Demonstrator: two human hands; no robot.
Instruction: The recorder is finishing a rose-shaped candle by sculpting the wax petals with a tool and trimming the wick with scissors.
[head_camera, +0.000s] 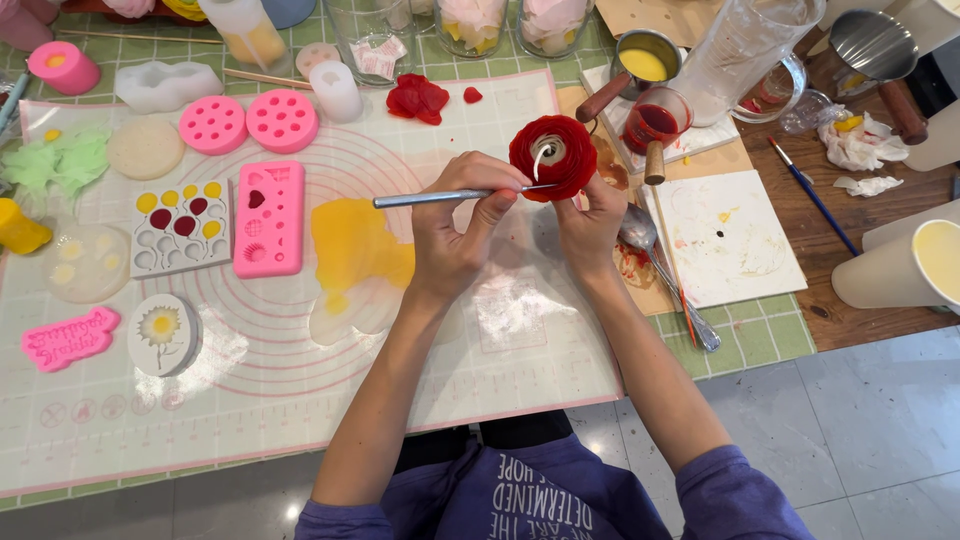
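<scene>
Above one silicone mat (300, 400), two hands (520, 225) clamped together on one red wax flower (553, 157), one metal tool (440, 198).

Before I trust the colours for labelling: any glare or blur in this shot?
Head view: soft, even daylight. Glare patches whiten the translucent mat near its front edge. The red wax flower, left hand, right hand and metal tool look sharp. Straight edges bow slightly toward the frame's borders.
</scene>
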